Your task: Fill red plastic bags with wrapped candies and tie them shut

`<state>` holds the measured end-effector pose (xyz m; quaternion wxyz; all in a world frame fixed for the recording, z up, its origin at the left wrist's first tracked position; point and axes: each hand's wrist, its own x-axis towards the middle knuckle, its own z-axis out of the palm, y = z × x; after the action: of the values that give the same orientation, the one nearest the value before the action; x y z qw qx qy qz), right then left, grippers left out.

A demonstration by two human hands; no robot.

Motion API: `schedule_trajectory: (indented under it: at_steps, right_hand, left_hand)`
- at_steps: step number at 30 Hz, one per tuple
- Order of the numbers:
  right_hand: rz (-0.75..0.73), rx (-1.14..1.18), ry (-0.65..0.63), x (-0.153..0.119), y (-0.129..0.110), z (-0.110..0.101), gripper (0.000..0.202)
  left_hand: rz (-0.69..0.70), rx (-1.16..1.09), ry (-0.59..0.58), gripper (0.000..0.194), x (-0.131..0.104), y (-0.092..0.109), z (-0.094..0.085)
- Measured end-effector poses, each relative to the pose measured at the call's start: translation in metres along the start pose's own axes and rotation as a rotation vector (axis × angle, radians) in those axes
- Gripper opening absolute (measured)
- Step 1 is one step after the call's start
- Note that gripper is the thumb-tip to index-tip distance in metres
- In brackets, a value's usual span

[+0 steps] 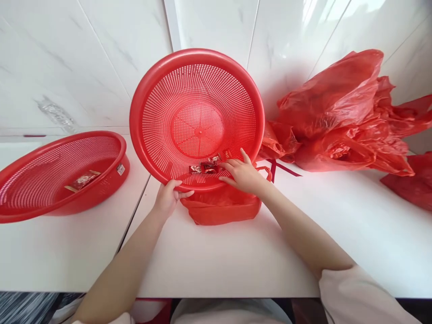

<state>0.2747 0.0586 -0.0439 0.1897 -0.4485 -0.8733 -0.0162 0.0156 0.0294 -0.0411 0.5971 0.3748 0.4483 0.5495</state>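
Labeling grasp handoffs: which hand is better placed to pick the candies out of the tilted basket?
Right. The right hand already has its fingers on the wrapped candies at the low edge of the tilted basket. The left hand grips the rim, holding it tilted.

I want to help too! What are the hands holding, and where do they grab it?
The left hand grips the tilted red basket by its lower rim. The right hand reaches inside, fingers on small wrapped candies.

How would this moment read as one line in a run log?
left hand: grips tilted basket rim | right hand: on candies inside | bag: beneath basket | second basket: left
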Motion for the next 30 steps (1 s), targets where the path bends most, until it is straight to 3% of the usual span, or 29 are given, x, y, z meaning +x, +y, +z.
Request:
schedule_trajectory:
  at_steps: [4,10,19,22,25,30]
  right_hand:
    - [-0.058,0.252,-0.033,0.003,0.003,-0.014,0.027]
    - [0.045,0.724,-0.147,0.001,0.002,-0.032,0.036]
    - [0.142,0.833,-0.171,-0.002,0.002,-0.039,0.042]
    - [0.12,0.89,-0.246,-0.005,0.002,-0.043,0.043]
    - [0.107,0.79,-0.249,-0.006,-0.002,-0.045,0.045]
    - [0.078,0.173,0.045,-0.001,-0.005,-0.024,0.041]
  left_hand:
    - [-0.026,-0.011,0.053,0.027,0.004,0.0,-0.003]
    - [0.012,-0.004,0.038,0.023,0.006,0.001,-0.005]
    - [0.007,-0.029,0.048,0.022,0.008,0.003,-0.006]
    - [0.043,-0.03,0.063,0.021,0.008,0.003,-0.006]
    - [0.064,-0.008,0.045,0.02,0.007,0.003,-0.006]
    - [0.052,0.031,0.015,0.024,-0.001,0.003,-0.001]
